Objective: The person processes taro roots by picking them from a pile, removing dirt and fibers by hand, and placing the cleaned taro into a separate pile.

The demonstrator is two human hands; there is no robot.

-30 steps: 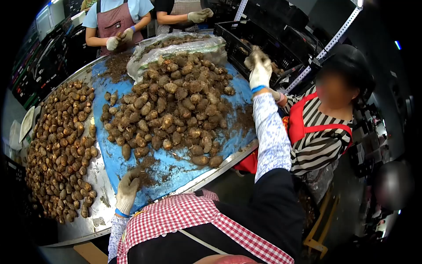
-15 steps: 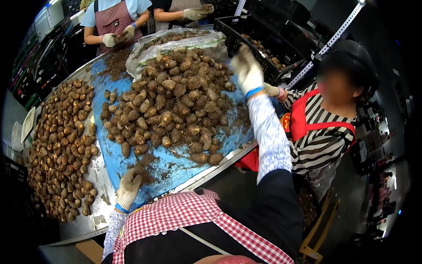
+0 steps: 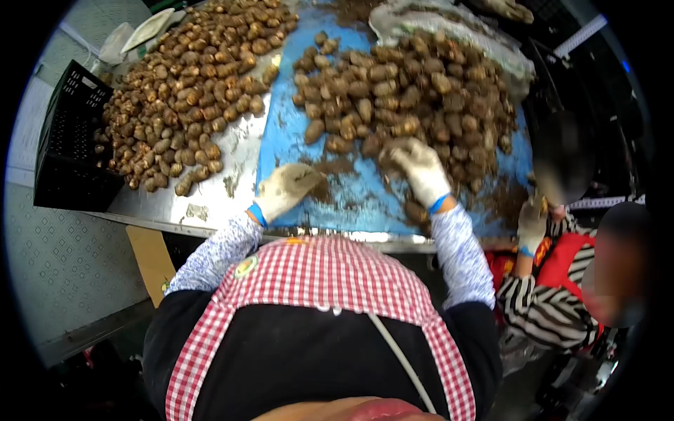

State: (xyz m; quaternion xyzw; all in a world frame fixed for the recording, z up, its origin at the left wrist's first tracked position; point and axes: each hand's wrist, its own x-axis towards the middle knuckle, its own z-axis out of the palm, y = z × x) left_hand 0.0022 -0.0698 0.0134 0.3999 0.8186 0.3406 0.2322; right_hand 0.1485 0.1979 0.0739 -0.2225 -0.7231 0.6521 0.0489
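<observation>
My left hand [image 3: 286, 189], in a soiled pale work glove, is closed low over the blue sheet [image 3: 281, 151]. A dark brown lump shows at its fingertips; whether it is a taro or soil I cannot make out. At the front edge of a heap of dirt-covered small taros [image 3: 435, 91], my right hand [image 3: 421, 172] has its gloved fingers curled down around a taro [image 3: 388, 163], partly hidden by the glove. Loose dark soil lies on the sheet between and around both hands.
Cleaner-looking taros [image 3: 203, 84] spread over the bare metal table [image 3: 235, 151] at left, beside a black crate [image 3: 74, 151]. A plastic sack [image 3: 393, 24] lies behind the heap. At right is a co-worker in a striped top [image 3: 551, 309], with a gloved hand [image 3: 531, 224] near the table edge.
My right hand has come down from above the right side of the heap to its front edge. My view has swung left and down, bringing the crate into sight.
</observation>
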